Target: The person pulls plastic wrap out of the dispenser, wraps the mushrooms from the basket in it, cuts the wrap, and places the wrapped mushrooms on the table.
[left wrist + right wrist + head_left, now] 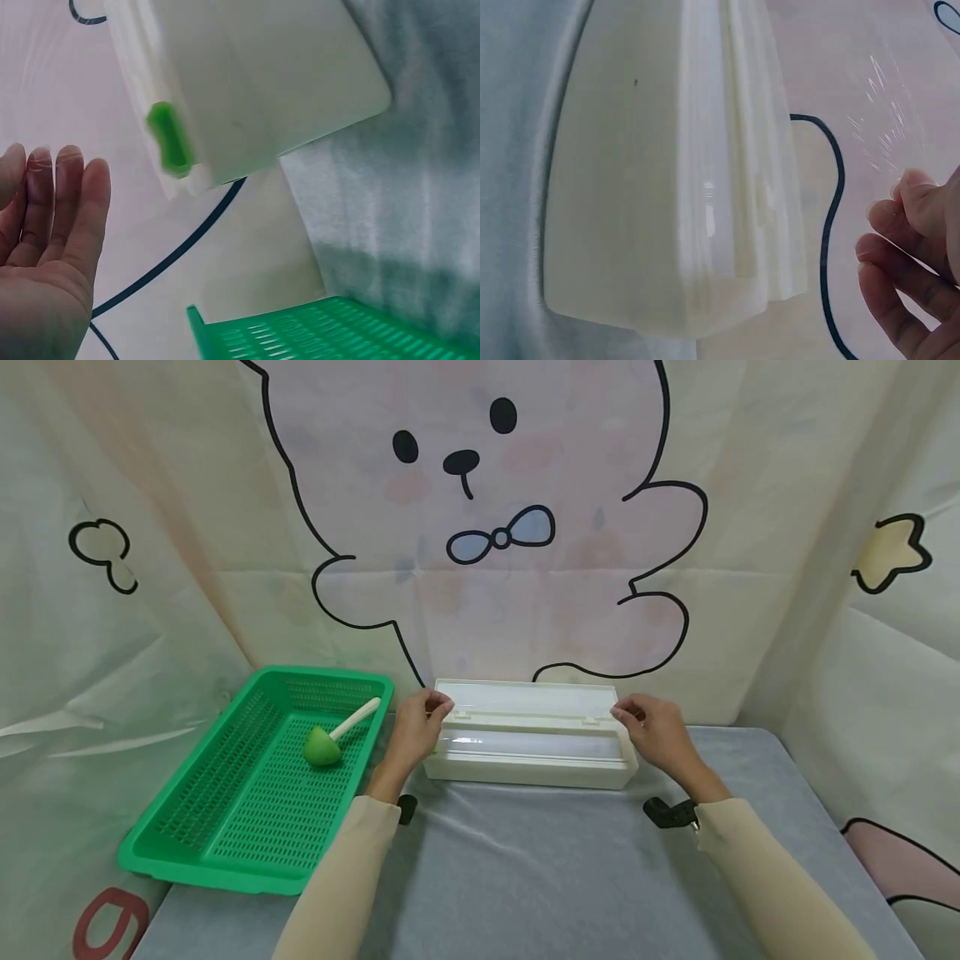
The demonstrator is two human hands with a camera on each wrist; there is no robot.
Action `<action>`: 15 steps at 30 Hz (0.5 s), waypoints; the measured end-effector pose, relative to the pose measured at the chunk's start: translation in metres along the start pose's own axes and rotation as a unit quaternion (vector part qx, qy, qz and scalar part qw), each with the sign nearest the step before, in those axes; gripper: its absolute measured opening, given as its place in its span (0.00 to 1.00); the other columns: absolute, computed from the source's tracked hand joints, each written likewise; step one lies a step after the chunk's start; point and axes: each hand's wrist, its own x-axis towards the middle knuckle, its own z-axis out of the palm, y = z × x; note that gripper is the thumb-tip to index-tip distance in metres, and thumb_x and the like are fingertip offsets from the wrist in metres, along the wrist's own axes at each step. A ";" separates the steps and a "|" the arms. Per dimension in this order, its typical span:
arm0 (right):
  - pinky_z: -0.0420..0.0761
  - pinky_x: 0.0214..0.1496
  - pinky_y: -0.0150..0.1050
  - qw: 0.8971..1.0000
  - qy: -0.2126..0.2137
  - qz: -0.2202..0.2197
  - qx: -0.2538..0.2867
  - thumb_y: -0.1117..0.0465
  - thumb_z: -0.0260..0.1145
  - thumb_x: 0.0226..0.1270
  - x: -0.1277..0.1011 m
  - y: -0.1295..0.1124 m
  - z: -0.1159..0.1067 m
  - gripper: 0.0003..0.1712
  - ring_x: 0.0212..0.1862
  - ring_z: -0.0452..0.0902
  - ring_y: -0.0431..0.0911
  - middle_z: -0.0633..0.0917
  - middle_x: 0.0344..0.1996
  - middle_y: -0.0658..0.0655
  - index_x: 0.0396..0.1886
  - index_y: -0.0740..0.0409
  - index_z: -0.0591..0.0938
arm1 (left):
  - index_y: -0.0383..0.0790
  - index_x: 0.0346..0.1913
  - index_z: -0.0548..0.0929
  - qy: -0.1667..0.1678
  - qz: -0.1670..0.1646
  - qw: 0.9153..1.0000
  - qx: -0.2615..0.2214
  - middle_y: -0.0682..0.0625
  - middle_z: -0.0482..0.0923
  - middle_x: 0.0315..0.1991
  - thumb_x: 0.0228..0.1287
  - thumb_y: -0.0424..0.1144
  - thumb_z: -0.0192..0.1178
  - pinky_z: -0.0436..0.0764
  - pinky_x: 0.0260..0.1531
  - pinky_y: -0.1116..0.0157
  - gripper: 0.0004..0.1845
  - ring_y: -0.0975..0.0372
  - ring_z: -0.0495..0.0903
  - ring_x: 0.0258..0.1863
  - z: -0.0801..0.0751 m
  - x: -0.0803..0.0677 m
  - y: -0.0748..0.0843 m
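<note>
A white cling film dispenser (525, 773) stands at the back of the table, its lid (536, 693) raised and a pale film roll (532, 745) showing inside. Thumb and fingertips of my left hand (417, 727) pinch a corner of cling film above the dispenser's left end. Opposite it, my right hand (660, 731) pinches the other corner. In the right wrist view the clear cling film (889, 135) shows fine creases running to the fingertips. A green slider (172, 141) sits on the dispenser's left end.
A green perforated basket (262, 793) lies left of the dispenser. Inside it is a green ladle-like tool (322, 747) with a white handle. A grey cloth (540, 868) covers the table, and a printed curtain (480, 610) hangs close behind.
</note>
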 end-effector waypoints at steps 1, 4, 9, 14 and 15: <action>0.81 0.36 0.54 1.000 0.005 -0.002 0.003 0.68 0.68 0.70 0.001 -0.001 -0.001 0.03 0.33 0.84 0.56 0.88 0.30 0.60 0.37 0.66 0.86 | 0.34 0.43 0.83 0.002 0.000 1.000 -0.002 0.43 0.83 0.39 0.76 0.36 0.59 0.82 0.42 0.55 0.08 0.53 0.81 0.39 -0.001 0.000 0.002; 0.83 0.36 0.56 1.000 0.020 -0.013 0.007 0.69 0.68 0.70 0.004 -0.002 -0.005 0.03 0.33 0.85 0.57 0.88 0.30 0.62 0.37 0.67 0.86 | 0.34 0.43 0.83 0.008 -0.001 1.000 -0.007 0.43 0.83 0.39 0.76 0.36 0.59 0.82 0.43 0.55 0.08 0.53 0.81 0.41 -0.003 0.001 0.008; 0.84 0.37 0.57 0.999 0.039 -0.022 0.006 0.70 0.68 0.69 0.008 -0.007 -0.011 0.03 0.33 0.86 0.58 0.87 0.30 0.63 0.36 0.68 0.85 | 0.33 0.44 0.83 0.024 0.010 0.999 -0.021 0.42 0.82 0.37 0.76 0.36 0.59 0.82 0.41 0.55 0.08 0.52 0.81 0.39 -0.008 0.003 0.017; 0.83 0.35 0.48 0.998 0.058 -0.026 -0.006 0.71 0.69 0.69 0.013 -0.013 -0.019 0.02 0.31 0.85 0.55 0.87 0.29 0.61 0.36 0.68 0.86 | 0.33 0.44 0.84 0.047 0.035 0.998 -0.025 0.43 0.82 0.34 0.76 0.36 0.59 0.81 0.39 0.56 0.08 0.53 0.80 0.36 -0.011 0.005 0.026; 0.82 0.34 0.43 0.998 0.062 -0.027 -0.006 0.71 0.69 0.69 0.014 -0.015 -0.021 0.02 0.30 0.85 0.54 0.87 0.29 0.61 0.36 0.68 0.86 | 0.33 0.44 0.84 0.051 0.038 0.998 -0.023 0.43 0.82 0.34 0.76 0.36 0.60 0.81 0.38 0.57 0.08 0.53 0.80 0.36 -0.012 0.005 0.027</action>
